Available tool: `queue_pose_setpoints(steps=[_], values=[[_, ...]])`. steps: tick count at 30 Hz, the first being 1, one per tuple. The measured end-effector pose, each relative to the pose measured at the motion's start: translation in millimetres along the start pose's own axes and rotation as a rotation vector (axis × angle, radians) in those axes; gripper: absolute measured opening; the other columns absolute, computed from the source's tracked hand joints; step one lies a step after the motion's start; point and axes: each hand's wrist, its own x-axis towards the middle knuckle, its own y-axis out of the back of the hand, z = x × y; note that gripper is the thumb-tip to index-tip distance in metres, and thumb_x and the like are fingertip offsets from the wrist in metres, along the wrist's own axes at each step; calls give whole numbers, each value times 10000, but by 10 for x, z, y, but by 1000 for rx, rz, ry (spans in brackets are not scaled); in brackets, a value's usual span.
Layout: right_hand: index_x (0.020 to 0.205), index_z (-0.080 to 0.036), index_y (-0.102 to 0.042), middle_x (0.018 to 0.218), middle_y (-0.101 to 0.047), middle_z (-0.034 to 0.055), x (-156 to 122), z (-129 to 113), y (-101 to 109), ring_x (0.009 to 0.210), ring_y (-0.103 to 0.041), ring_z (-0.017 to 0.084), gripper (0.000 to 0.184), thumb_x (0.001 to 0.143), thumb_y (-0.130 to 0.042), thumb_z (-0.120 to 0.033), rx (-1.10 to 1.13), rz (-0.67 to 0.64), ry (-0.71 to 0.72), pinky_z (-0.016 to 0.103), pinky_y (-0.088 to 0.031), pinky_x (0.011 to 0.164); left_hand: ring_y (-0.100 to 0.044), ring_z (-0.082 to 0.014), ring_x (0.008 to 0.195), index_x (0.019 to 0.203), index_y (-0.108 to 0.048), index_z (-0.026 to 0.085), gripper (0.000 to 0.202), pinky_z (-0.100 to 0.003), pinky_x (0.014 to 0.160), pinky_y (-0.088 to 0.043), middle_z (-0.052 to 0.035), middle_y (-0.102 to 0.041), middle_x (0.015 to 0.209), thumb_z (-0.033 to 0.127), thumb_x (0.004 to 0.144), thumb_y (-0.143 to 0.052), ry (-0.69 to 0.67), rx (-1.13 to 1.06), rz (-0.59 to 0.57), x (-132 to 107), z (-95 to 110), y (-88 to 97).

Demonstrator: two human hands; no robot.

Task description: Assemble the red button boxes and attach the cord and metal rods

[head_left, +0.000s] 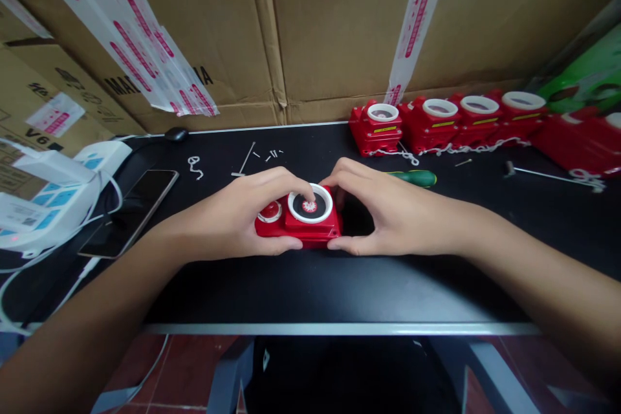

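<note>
While the red toy unit (297, 223) is sitting mid-worktop (310, 291), well back from the front edge, the left hand (237, 217) and right hand (388, 213) are clamping its ends; bare surface is lying open around them.

A black table (310, 284) with a pale front edge bears the grip near its middle. Behind the grip, taped cardboard boxes (339, 26) stand as a wall along the table's far edge and round to the left. Below the grip, past the near edge, reddish floor tiles (194, 362) and grey table legs (233, 375) show.
</note>
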Motion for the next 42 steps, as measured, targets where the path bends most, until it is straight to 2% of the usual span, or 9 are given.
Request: queue_pose_setpoints(steps=[7,12,18,26,29,31,34,39,42], values=[[1278,-194,-619,1126,-579,58,-9,-21,31,952,-624,205,550,844,-862,-429,43,-18,-11,348,-560,843,-624,-188,1112,1250,-581,307,451,-284,939,-505,7,-613,1264,341,871,-822,97,-14,-1,-1,75,-73],[1284,-180,-618,1130,-580,57,-9,-54,21,934,-622,202,568,840,-866,-431,33,-26,-60,354,-553,824,-608,-181,1152,1312,-516,332,520,-277,970,-498,11,-560,1346,272,884,-806,118,-72,-61,-33,70,-93],[1267,-166,-623,1134,-576,57,12,-86,35,923,-620,202,569,834,-876,-435,15,-38,-84,360,-537,818,-596,-188,1157,1295,-519,337,520,-290,987,-485,19,-560,1324,267,871,-812,148,-47,-39,-16,83,-119],[1198,-154,-626,1118,-599,48,13,-135,23,894,-619,189,556,789,-910,-401,44,-21,-130,340,-524,779,-602,-199,1140,1237,-536,298,490,-321,975,-511,-6,-569,1284,227,836,-809,175,-147,-34,7,100,-127],[1175,-158,-631,1116,-608,51,14,-143,13,904,-625,197,550,775,-915,-407,44,-5,-140,341,-521,772,-625,-198,1097,1196,-561,281,493,-317,940,-526,-11,-590,1235,220,794,-840,147,-191,26,28,56,-185],[1184,-161,-636,1115,-613,54,9,-141,14,909,-630,204,562,773,-911,-428,40,4,-148,345,-519,768,-639,-205,1067,1165,-574,268,509,-320,905,-534,-19,-609,1198,275,765,-888,112,-210,99,50,4,-259],[1206,-160,-645,1125,-617,60,-2,-127,36,929,-640,214,570,780,-901,-440,30,21,-159,351,-520,779,-663,-231,1109,1188,-573,263,559,-353,948,-538,-38,-650,1243,357,757,-918,95,-200,184,85,-58,-361],[1257,-152,-653,1130,-622,74,-14,-98,98,969,-648,240,600,791,-895,-441,4,3,-154,373,-528,820,-707,-217,1047,1257,-549,267,591,-357,919,-568,-35,-685,1237,405,794,-889,165,-138,170,117,-5,-388],[1268,-160,-652,1135,-622,79,-13,-92,113,961,-646,241,573,814,-874,-429,11,-6,-144,384,-533,834,-686,-245,1130,1255,-558,265,543,-390,978,-553,-51,-678,1265,412,822,-851,116,-15,203,114,68,-354]])
